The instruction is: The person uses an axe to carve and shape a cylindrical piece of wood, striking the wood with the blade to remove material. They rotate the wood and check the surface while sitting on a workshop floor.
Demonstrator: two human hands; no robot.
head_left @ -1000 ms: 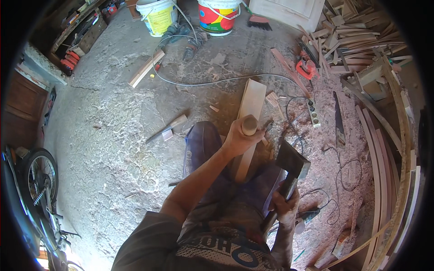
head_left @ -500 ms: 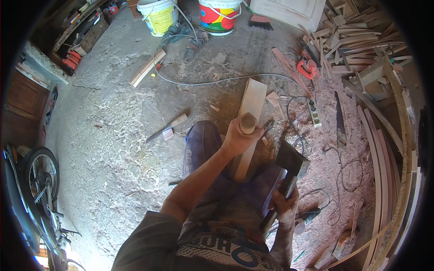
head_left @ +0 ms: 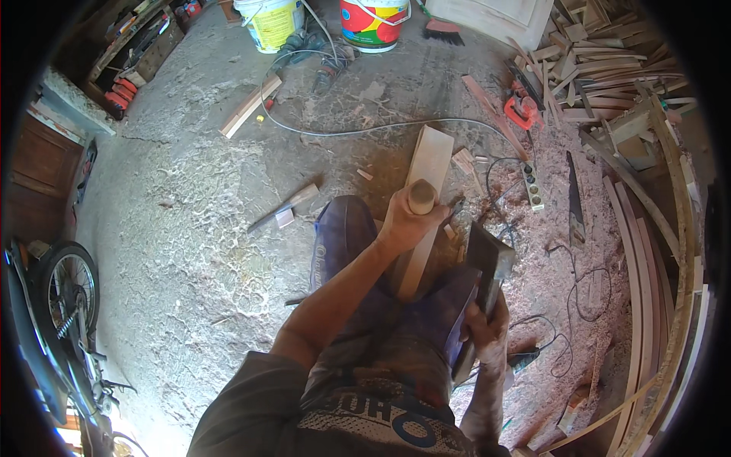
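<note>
My left hand (head_left: 403, 225) is closed around an upright wooden piece with a rounded top end (head_left: 422, 196). It stands over a pale wooden board (head_left: 432, 156) that lies between my knees; whether its lower end touches the board is hidden. In my right hand (head_left: 488, 324), beside my right thigh, is a hatchet (head_left: 489, 255), gripped by the handle just below the dark metal head. The head is raised near the wooden piece, apart from it. Part of the handle disappears behind my hand and leg.
Left of my knee lies a chisel-like tool (head_left: 283, 207). A handsaw (head_left: 574, 198), a power strip (head_left: 531, 186), cords and wood shavings cover the right side. Long wooden strips (head_left: 636, 289) curve along the right edge. Two buckets (head_left: 375, 24) stand ahead; a bicycle-like wheel (head_left: 70, 293) is at left.
The hatchet has risen slightly and its head has turned, with my right hand moving up a little. My left hand keeps its hold on the wooden piece. The whole view has shifted slightly.
</note>
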